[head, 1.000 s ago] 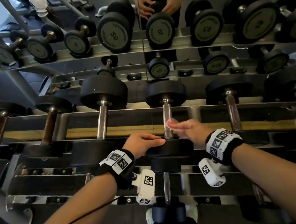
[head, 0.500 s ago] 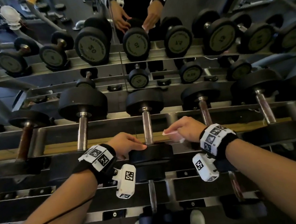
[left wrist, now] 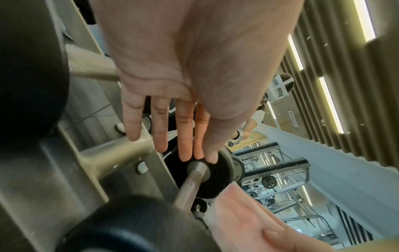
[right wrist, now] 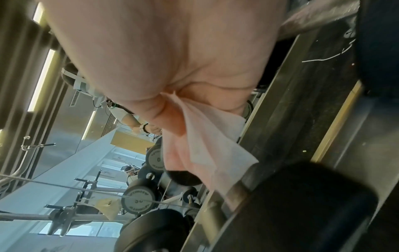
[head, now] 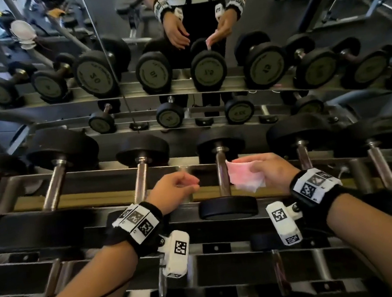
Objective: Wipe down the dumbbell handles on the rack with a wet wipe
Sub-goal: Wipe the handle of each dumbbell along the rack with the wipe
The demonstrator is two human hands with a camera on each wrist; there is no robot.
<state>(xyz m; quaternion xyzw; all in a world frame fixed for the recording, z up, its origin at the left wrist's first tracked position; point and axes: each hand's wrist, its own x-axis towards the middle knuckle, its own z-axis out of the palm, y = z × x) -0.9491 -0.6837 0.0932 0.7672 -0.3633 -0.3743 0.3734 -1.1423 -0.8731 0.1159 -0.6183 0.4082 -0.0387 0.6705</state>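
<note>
The right hand (head: 274,170), pinching the wet wipe (head: 244,175), is shifting onto the next handle (head: 222,170), seemingly touching; left hand (head: 172,190) is hovering beside it, fingers (left wrist: 183,136) relaxed, empty.

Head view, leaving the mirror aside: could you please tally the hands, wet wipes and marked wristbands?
Hands: 2 (left hand, right hand)
Wet wipe: 1
Marked wristbands: 2
Total: 5

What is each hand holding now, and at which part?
Right hand pinches the wet wipe by its right edge. Left hand holds nothing.
</note>
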